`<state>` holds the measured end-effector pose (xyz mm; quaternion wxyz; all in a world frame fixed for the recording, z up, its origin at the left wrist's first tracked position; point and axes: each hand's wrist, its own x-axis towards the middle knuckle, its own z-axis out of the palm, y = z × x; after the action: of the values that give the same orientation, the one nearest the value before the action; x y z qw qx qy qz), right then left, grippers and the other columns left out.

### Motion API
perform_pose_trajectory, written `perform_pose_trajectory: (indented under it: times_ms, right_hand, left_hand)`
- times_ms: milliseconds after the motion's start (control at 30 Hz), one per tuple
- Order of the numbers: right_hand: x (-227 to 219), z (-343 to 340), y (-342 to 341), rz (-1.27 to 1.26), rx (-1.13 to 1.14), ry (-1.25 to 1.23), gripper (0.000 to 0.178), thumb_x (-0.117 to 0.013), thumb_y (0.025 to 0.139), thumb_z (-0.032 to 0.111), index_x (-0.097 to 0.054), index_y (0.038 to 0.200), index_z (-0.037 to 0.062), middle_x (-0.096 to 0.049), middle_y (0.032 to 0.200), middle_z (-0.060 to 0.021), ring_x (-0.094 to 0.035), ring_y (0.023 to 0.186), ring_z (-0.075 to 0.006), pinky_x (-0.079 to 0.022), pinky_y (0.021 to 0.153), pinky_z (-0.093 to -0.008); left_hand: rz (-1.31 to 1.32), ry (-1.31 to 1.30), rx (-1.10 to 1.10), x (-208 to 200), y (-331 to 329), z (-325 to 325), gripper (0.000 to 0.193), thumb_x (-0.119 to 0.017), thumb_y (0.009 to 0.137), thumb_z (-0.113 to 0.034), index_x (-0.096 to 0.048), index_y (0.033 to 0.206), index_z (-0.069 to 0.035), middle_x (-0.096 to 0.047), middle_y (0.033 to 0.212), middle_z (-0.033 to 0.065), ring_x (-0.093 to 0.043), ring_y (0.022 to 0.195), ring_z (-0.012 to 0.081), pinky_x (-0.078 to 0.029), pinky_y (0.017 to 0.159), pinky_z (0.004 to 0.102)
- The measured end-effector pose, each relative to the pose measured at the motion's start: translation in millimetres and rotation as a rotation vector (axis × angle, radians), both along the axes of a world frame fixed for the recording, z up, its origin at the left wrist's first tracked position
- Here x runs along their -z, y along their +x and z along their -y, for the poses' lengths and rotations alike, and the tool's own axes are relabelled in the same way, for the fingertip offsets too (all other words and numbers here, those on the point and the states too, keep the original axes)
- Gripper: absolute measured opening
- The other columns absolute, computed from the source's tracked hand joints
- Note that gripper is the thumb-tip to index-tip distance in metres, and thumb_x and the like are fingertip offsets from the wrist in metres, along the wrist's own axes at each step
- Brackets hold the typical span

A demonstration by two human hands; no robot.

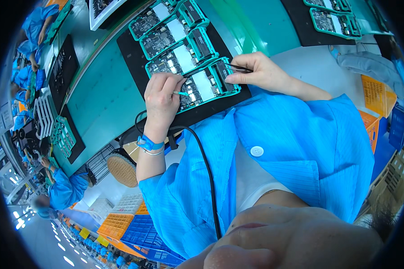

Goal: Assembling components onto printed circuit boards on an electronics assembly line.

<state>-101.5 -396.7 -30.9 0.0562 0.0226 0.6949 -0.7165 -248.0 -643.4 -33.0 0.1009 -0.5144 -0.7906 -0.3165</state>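
My right hand (262,74) pinches a black cable (241,68) at the right edge of the nearest green-framed circuit board (191,92). Over that board's left side is my left hand (160,96), its fingers closed. A thin teal stick (182,93) shows beside those fingers; what they grip is mostly hidden. The board carries a white rectangular plate (203,85) and a dark block (221,77) at its right. Several similar framed boards (159,41) continue in a row beyond it. Around my left wrist sits a blue band (149,143).
The boards lie on a black mat (129,51) on a green table (101,94). A black cord (206,166) runs across my front. More framed boards (334,22) are at the far right. Orange crates (378,95) stand at right; a round woven stool (122,170) is below the table. Other people work at far left.
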Motion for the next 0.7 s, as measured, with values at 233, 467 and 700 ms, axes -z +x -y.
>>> perform_pose_trajectory:
  times_ms: [233,467,700]
  right_hand:
    - [-6.0,-1.6,3.9,0.048,0.012,-0.147,0.022,-0.073,0.095,0.021,-0.068,0.081,0.0045,-0.052,0.067,0.0073,-0.04,0.064,-0.0005,-0.031,0.055,-0.0236]
    - [-17.8,-28.3,-9.4,-0.144,-0.032,0.249,0.021,-0.069,0.097,0.018,-0.068,0.094,-0.0021,-0.063,0.08,-0.0012,-0.055,0.077,-0.0054,-0.043,0.066,-0.0252]
    - [-41.8,-14.3,-32.0,-0.626,0.038,0.862,0.016,-0.066,0.096,0.015,-0.07,0.099,-0.0001,-0.065,0.084,-0.01,-0.065,0.074,-0.0219,-0.049,0.063,-0.0315]
  left_hand:
    - [-0.104,-0.041,0.062,0.7,0.6,1.7,0.018,-0.075,0.074,0.002,-0.07,0.089,-0.006,-0.064,0.085,0.0068,-0.064,0.08,0.0255,-0.052,0.069,0.037]
    - [-0.031,-0.032,0.056,-3.5,1.1,7.3,0.022,-0.076,0.075,0.001,-0.071,0.095,-0.005,-0.065,0.09,0.008,-0.064,0.084,0.0269,-0.052,0.071,0.0371]
    - [0.242,-0.019,-0.154,-32.2,-10.6,37.0,0.045,-0.07,0.088,0.001,-0.063,0.132,-0.007,-0.057,0.128,0.0179,-0.062,0.111,0.0278,-0.056,0.085,0.0349]
